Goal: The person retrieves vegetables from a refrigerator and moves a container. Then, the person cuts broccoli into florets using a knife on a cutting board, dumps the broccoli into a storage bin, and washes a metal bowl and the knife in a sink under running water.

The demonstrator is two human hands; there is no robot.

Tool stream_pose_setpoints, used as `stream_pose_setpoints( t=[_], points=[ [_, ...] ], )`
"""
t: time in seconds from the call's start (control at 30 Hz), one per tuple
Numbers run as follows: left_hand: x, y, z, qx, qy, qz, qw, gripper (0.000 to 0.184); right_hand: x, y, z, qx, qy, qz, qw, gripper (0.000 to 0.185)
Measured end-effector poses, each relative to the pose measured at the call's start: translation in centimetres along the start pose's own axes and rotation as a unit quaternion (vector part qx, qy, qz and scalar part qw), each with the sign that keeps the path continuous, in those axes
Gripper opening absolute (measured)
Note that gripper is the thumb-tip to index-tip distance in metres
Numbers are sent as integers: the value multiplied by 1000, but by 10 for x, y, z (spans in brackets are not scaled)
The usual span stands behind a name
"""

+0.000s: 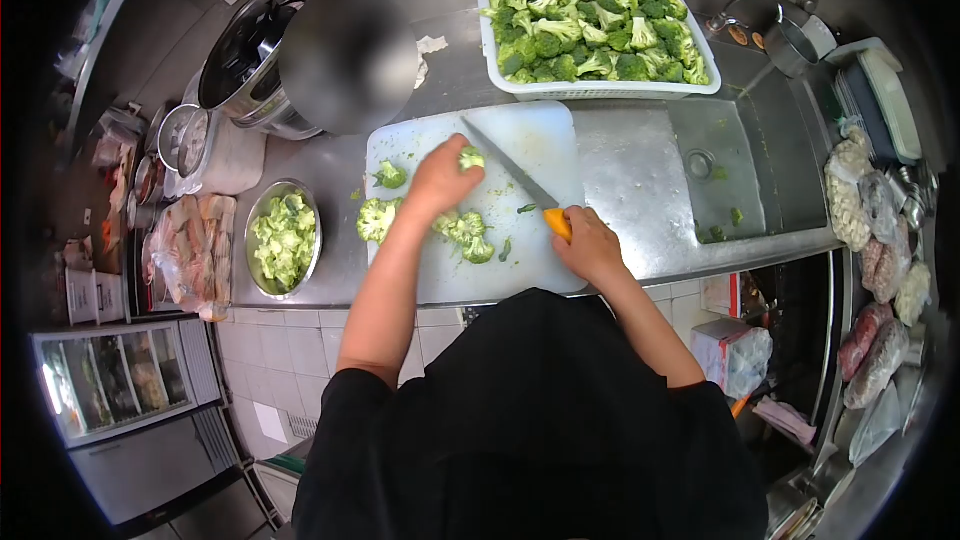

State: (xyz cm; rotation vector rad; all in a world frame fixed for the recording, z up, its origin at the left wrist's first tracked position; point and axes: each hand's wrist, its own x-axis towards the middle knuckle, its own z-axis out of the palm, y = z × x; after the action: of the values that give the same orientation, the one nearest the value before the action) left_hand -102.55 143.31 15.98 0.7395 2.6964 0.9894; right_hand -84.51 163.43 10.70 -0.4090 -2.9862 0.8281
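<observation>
My left hand (445,176) is closed round a small broccoli piece (471,158) over the upper middle of the white cutting board (535,140). In my right hand (588,243) is the orange handle of a knife (515,176), its blade pointing up and left across the board, the tip just above the held broccoli. Several broccoli florets (378,220) lie on the board beneath and beside my left forearm, with one floret (390,175) further up at the left. More pieces (477,249) lie near the board's lower middle, among small green scraps.
A white basket (610,90) heaped with broccoli florets stands behind the board. At the left are a metal bowl (318,240) of pale green pieces and a large steel pot (232,90). The sink (740,180) lies to the right. Bagged food (882,250) sits farther right.
</observation>
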Motion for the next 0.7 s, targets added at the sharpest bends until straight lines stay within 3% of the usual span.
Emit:
stream_pose_setpoints(
  t=[0.07,0.17,0.2,0.33,0.57,0.63,0.7],
  points=[
    [-13,17,-36,-25,-88,-72,993,46,0,0,2,-4,16,-13,1000,36],
    [-36,0,-32,58,-160,-24,985,41,6,0,5,-12,39,-37,999,37],
    [-43,-13,-18,107,-155,23,982,44,8,-1,6,-14,44,-45,998,37],
    [-71,0,3,218,-133,-18,967,39,7,-23,-2,-28,-5,-35,999,38],
    [-73,-4,31,145,-69,-5,987,39,8,-14,18,-14,10,-29,999,40],
    [-64,0,39,102,-2,68,992,38,8,-12,16,1,17,-29,999,40],
    [-59,3,34,75,-19,47,996,40,7,-11,10,26,-11,-12,1000,41]
  ],
)
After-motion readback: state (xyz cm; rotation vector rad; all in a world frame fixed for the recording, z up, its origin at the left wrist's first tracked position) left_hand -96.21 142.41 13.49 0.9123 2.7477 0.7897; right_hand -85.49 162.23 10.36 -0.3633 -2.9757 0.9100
